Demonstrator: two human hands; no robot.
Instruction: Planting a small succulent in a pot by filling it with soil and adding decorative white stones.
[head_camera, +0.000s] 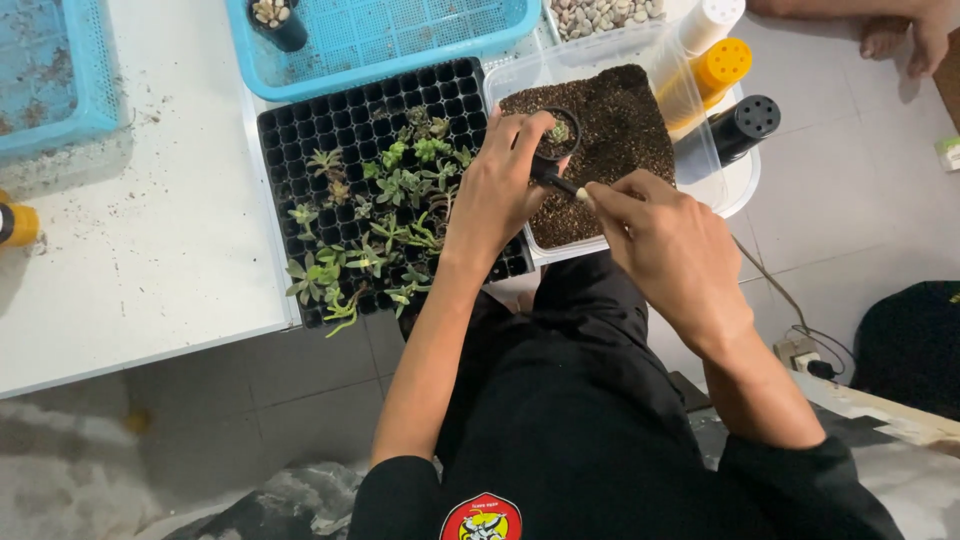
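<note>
Seen from above, the person's left hand (500, 190) curls its fingers and thumb around a small black pot (556, 140), gripping it by the rim. The pot holds a tiny green succulent (559, 131) and hangs over a clear plastic tub (690, 110) filled with dark brown potting soil (610, 130).

The right hand (665, 245) is pinched shut on a thin dark-handled tool (556, 182) whose far end meets the pot's lower side; what kind of tool it is cannot be told. Both forearms come out of black sleeves, and the person's lap, clothed in black, lies below them.

Just left of the tub, touching it, sits a black seedling tray (300, 120) of many small square cells. Green succulent seedlings (385, 215) fill its middle and lower cells. Beyond it a blue mesh basket (400, 40) holds another small black pot topped with pebbles (272, 14). A container of pale pebbles (600, 14) lies past the tub. To the tub's right stand three shaker bottles: one white (705, 22), one yellow (718, 68), one black (745, 125).

The tray and basket rest on a white desk (150, 230). Another person's bare foot (905, 30) shows at the top right on the tiled floor (860, 200).
</note>
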